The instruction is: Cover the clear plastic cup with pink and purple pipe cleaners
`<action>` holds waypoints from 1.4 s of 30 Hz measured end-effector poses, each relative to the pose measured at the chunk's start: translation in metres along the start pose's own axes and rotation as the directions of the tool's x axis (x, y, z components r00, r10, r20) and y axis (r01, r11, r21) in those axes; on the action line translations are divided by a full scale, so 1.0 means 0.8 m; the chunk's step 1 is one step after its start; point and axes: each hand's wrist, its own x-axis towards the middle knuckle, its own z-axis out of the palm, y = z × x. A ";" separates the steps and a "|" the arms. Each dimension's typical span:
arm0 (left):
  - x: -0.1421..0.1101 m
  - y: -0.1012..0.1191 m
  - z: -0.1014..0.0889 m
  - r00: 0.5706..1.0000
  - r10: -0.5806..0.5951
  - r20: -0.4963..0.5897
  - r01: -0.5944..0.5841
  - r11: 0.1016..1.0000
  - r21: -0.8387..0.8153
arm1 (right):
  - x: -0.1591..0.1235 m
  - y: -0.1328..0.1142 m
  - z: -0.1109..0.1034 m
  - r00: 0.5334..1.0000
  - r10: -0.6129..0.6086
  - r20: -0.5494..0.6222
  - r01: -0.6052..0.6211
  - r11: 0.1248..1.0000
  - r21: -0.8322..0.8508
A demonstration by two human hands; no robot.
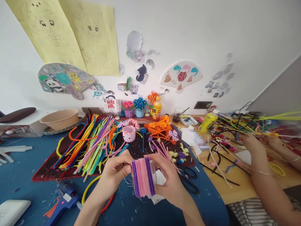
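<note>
Between my two hands is a small cup (142,178) wrapped in pink and purple pipe cleaners. My left hand (117,168) pinches its left edge with thumb and fingers. On the other side, my right hand (168,179) curls round the clear, uncovered part. A white paper piece (160,182) shows behind the cup and right hand. Beyond them stands a pink pipe-cleaner pot (129,134) with dark eyes. Black scissors (190,183) lie right of my right hand. A blue glue gun (64,201) rests left of my left forearm.
Loose coloured pipe cleaners (94,144) lie on a dark mat (44,169). Orange pipe-cleaner flowers (160,125) and a juice bottle (157,108) stand farther back. At right, a co-worker's hands (250,142) work above a cluttered wooden table (222,188). A white case (14,212) sits lower left.
</note>
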 end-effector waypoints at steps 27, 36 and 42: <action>-0.008 0.023 0.003 0.989 0.106 -0.106 -0.040 0.871 0.490 | 0.004 -0.003 -0.003 0.923 -0.383 -0.044 0.347 0.875 -0.337; -0.046 0.054 0.032 0.785 0.577 0.225 -0.390 0.178 0.904 | 0.002 -0.013 -0.008 0.937 -0.334 -0.104 0.282 0.897 -0.340; -0.051 0.052 0.043 0.760 0.567 0.317 -0.388 0.004 0.922 | 0.001 -0.020 -0.010 0.932 -0.346 -0.112 0.280 0.880 -0.383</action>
